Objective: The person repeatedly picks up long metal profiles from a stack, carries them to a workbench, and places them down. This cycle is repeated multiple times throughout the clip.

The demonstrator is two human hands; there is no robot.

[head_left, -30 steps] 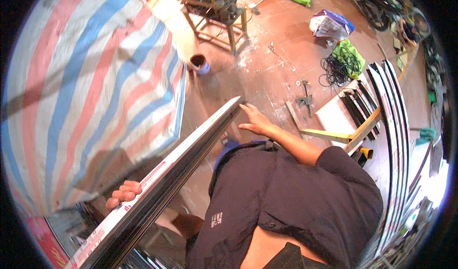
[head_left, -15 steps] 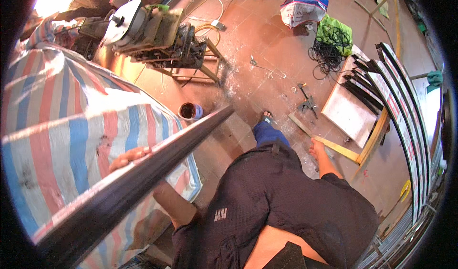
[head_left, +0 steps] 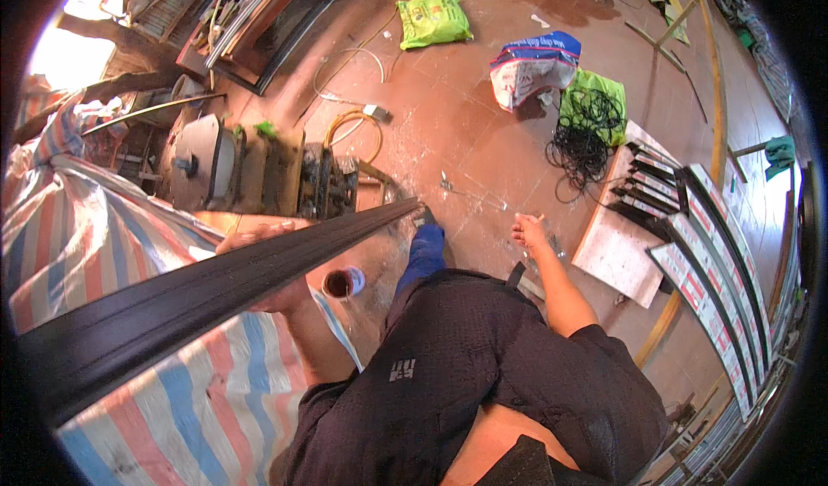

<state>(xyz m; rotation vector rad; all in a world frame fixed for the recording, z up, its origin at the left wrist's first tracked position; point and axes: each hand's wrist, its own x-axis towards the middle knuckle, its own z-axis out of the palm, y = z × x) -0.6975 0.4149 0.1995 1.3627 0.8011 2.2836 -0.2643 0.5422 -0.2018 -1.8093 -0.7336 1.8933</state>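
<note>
Person's left hand [head_left: 286, 296] grips a long dark grooved profile [head_left: 216, 289], fingers closed around its far edge; profile slants above striped tarpaulin [head_left: 194, 400]. Right hand [head_left: 530, 231], half-open and free, hangs over tiled floor [head_left: 483, 141].

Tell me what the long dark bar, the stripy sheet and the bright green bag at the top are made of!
The long dark bar: perhaps metal or hard plastic, with a satin finish; it looks straight, stiff and grooved lengthwise.
The stripy sheet: probably plastic, a bit shiny, since it creases and catches light.
The bright green bag: likely thin plastic, because its crinkled surface looks glossy.
</note>
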